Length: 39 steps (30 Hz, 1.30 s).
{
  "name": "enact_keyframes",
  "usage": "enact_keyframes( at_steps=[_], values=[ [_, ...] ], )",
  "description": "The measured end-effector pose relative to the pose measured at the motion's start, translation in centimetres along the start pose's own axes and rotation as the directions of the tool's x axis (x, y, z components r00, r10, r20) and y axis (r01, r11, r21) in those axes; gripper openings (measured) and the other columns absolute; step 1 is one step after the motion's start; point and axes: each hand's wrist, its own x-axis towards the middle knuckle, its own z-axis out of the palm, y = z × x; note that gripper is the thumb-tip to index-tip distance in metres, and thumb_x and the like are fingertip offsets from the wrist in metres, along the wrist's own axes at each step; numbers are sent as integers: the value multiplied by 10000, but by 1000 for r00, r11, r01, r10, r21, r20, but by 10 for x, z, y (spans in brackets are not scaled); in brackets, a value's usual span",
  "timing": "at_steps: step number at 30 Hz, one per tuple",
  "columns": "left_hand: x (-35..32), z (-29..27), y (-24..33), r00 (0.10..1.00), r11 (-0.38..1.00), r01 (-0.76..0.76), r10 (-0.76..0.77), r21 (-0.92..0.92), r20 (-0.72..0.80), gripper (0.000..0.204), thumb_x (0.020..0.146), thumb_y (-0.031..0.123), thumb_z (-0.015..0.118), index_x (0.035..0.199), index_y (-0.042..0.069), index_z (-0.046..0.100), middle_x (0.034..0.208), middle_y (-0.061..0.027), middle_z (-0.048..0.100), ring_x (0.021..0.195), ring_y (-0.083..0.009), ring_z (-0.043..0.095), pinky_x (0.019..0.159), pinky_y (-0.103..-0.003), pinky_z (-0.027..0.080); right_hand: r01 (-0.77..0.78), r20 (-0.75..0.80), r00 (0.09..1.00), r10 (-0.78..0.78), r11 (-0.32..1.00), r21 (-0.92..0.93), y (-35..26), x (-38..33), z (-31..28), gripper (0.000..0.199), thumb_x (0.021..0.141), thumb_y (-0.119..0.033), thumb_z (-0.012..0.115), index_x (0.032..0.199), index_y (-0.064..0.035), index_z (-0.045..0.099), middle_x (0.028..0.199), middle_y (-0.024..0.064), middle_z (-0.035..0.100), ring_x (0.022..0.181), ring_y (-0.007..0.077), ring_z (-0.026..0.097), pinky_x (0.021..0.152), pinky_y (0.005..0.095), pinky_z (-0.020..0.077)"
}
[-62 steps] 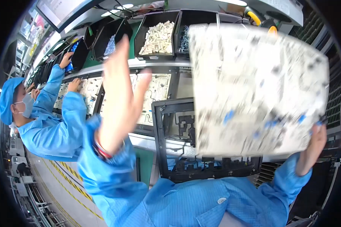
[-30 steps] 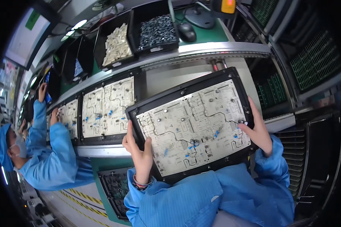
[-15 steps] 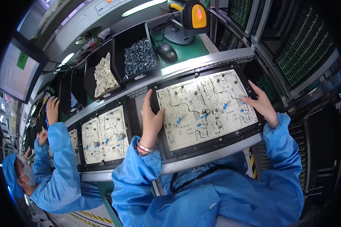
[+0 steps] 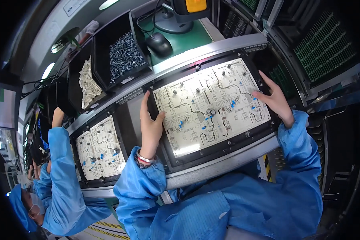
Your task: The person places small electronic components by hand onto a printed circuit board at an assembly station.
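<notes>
Far to the left of the near circuit board (image 4: pixel 212 108) stood one monitor (image 4: pixel 8 105), a green patch on its screen, any wording there too small to read. Also well left of the near board, one co-worker (image 4: pixel 60 176) in a blue cap and mask had an arm raised. Closer on that side lay a second circuit board (image 4: pixel 100 150), likewise set in black. Beyond the near board, to its upper left, one white label (image 4: pixel 74 6) bore print too blurred to make out, and two black bins stood side by side: a bin of white parts (image 4: pixel 73 76), then a bin of dark parts (image 4: pixel 103 44). At the near board's left edge, the left hand (image 4: pixel 151 130) had thumb and fingers spread. The near board itself sat in one black carrier frame (image 4: pixel 212 150) between two silver rails (image 4: pixel 228 161), its dense printed markings illegible. Past its far edge were one mouse (image 4: pixel 159 44) and one yellow-and-black scanner (image 4: pixel 196 6). At its right edge the right hand (image 4: pixel 275 100) was also spread, thumb at the board's margin; how firmly either hand pressed, I could not tell.
</notes>
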Motion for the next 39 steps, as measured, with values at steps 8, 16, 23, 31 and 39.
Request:
enact_keyframes(
  at_steps=[8,16,23,31,39],
  values=[
    [-15,-4,27,949,799,-259,316,543,-13,701,780,14,635,1405,53,322,1424,-208,288,1274,-417,311,1062,-442,276,272,-68,918,-391,744,-610,-26,-11,13,723,807,-126,678,1417,-9,307,1359,199,435,1259,279,427,1038,324,328],
    [-68,-41,68,664,854,-476,192,210,723,311,710,83,710,1013,25,668,1232,-147,542,1182,-359,478,979,-425,403,710,668,625,-404,651,-270,-49,-49,55,341,755,-182,696,1076,-77,648,1136,94,588,1105,299,530,945,389,418],
    [-62,-39,54,653,812,-559,305,169,693,314,689,37,678,1002,21,669,1141,-125,607,1119,-335,531,916,-414,440,871,762,408,-503,463,-161,-51,-11,68,199,708,-195,675,891,-119,689,860,18,599,818,227,576,706,336,449],
    [-79,-35,60,798,864,-420,207,277,566,411,672,-129,501,1042,0,625,1152,-167,593,1132,-371,520,969,-425,408,674,634,651,-418,703,-228,-62,-12,-7,327,767,-171,708,1076,-69,670,1060,105,645,973,270,604,835,359,480],
    [-8,-38,73,851,794,-492,351,358,391,377,760,-119,487,1108,-14,590,1194,-193,546,1095,-379,514,943,-405,414,736,648,634,-423,587,-337,-25,-28,-31,206,709,-141,735,892,-63,680,1041,103,620,932,297,565,806,410,434]
  ],
)
